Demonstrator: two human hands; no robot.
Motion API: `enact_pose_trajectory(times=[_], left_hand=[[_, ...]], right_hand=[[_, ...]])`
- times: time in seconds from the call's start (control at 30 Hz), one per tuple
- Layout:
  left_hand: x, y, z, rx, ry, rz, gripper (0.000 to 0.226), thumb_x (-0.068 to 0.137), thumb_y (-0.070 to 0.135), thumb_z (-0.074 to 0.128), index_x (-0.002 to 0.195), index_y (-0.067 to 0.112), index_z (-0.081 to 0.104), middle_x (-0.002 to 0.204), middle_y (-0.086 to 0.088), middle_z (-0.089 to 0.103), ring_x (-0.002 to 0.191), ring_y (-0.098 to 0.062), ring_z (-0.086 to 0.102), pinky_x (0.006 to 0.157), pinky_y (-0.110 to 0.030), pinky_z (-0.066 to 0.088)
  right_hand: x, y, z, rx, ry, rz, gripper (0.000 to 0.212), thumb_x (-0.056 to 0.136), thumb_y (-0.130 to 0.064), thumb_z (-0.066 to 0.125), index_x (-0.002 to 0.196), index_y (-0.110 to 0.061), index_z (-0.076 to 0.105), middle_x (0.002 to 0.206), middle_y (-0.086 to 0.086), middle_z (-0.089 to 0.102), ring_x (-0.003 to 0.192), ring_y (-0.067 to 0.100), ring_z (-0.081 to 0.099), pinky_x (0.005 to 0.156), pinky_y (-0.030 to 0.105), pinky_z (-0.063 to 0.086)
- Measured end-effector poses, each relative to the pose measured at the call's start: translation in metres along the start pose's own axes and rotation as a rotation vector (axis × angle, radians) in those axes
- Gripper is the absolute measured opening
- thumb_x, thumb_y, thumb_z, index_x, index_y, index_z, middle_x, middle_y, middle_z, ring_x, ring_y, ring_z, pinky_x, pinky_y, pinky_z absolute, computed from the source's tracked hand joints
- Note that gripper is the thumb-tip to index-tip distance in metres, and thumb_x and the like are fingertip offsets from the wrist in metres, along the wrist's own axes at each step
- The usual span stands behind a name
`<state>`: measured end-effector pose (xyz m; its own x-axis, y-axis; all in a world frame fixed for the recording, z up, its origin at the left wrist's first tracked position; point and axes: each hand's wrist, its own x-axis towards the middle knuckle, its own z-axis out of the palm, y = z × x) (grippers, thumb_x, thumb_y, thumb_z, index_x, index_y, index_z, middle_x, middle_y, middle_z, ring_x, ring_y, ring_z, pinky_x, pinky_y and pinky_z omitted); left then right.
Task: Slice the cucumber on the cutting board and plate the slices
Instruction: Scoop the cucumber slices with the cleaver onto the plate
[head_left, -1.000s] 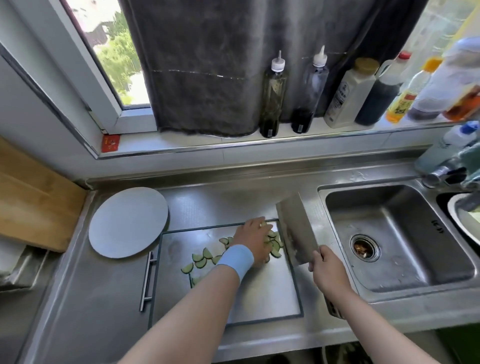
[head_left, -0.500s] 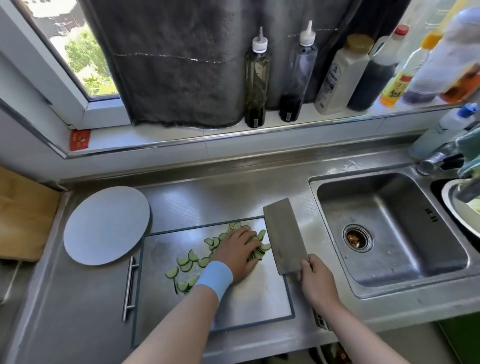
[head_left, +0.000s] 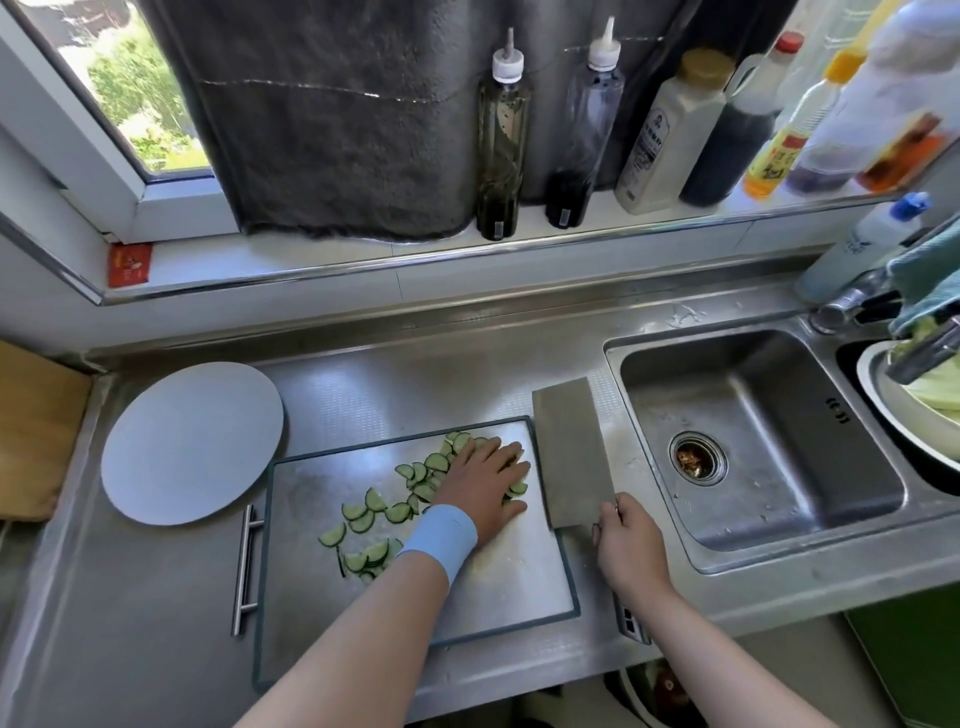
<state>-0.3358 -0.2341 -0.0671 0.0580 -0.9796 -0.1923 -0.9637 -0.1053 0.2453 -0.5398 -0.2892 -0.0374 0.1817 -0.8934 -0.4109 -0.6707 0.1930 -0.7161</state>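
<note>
Though near plate (head_left: 192, 441), slices (head_left: 363, 512) on board (head_left: 509, 582)

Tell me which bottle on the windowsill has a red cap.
The dark-liquid bottle, fourth from the left; its neighbours' caps are tan and orange, the two leftmost white.

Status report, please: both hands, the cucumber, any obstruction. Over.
Left hand flat on cucumber slices; right hand grips cleaver. Slices on cutting board, none on plate. Nothing blocking plate.
</note>
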Motion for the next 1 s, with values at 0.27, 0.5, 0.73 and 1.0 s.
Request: enact_pose_trajectory(times=[0.27,0.5,0.73,1.0], left_hand=[[-0.014,-0.013,0.004,-0.045,0.182,0.114,0.024,0.082,0.024,0.060,0.105,0.019,0.067,0.118,0.002,0.060,0.112,-0.024,0.052,0.100,-0.035,0.038],[-0.027,-0.022,-0.003,-0.283,0.284,-0.178,0.052,0.089,0.044,0.050,0.137,0.026,0.042,0.149,0.002,0.032,0.140,-0.022,0.022,0.114,-0.038,0.022],[-0.022,-0.025,-0.005,-0.302,0.084,-0.319,0.064,0.092,0.052,0.041,0.147,0.024,0.022,0.156,0.004,0.014,0.143,-0.014,0.008,0.115,-0.033,0.011],[-0.038,-0.021,-0.004,-0.419,0.147,-0.356,0.083,0.086,0.057,0.049,0.149,0.029,0.005,0.157,0.013,-0.005,0.143,-0.010,-0.002,0.117,-0.032,0.011]], right_hand=[[-0.012,0.011,0.006,-0.042,-0.062,0.027,0.027,0.097,-0.016,0.043,0.074,-0.007,0.052,0.070,0.006,0.061,0.068,0.024,0.057,0.059,0.033,0.038],[-0.021,0.012,0.015,-0.033,-0.086,0.005,0.026,0.098,-0.021,0.048,0.074,-0.012,0.055,0.071,0.003,0.063,0.069,0.021,0.059,0.057,0.031,0.041],[-0.022,0.012,0.029,-0.123,-0.185,0.008,0.026,0.100,-0.026,0.048,0.079,-0.016,0.058,0.073,0.001,0.066,0.068,0.018,0.061,0.055,0.029,0.039],[-0.026,0.008,0.058,-0.163,-0.373,-0.019,0.028,0.099,-0.029,0.047,0.079,-0.010,0.053,0.070,0.008,0.063,0.062,0.023,0.056,0.057,0.030,0.042]])
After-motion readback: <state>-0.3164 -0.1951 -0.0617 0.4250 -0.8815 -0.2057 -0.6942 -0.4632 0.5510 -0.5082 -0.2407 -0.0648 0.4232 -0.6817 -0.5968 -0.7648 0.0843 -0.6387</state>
